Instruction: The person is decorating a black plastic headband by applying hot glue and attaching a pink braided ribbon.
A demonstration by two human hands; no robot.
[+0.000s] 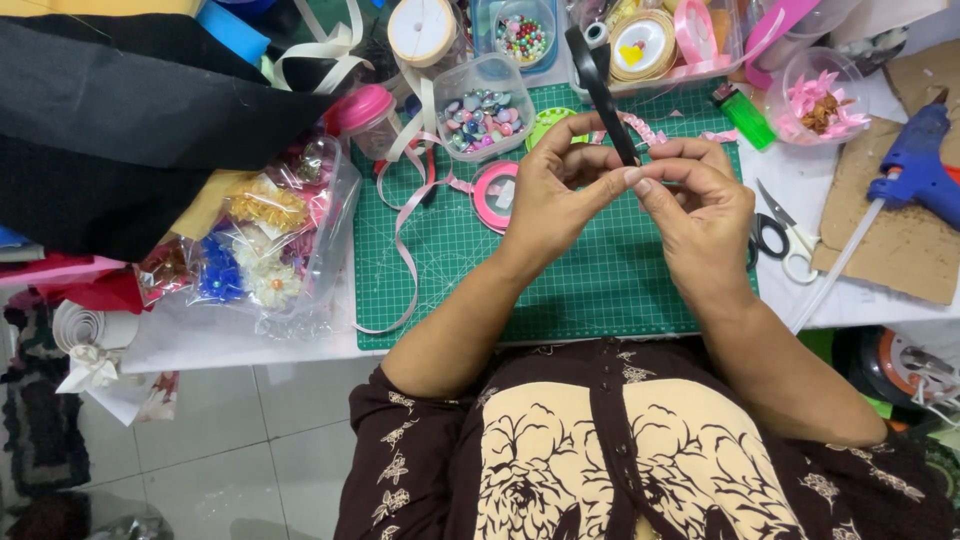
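Above green cutting mat (600, 290), left hand (545, 200), right hand (700, 205), each grip pinching black headband (600, 80), clutter around edges

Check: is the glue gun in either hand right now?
No. The glue gun lies on cardboard at the right, while both hands hold a black headband.

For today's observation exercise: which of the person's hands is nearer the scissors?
Right. The right hand is just beside the scissors, which lie to its outer side; the left hand sits farther off, beyond the right hand.
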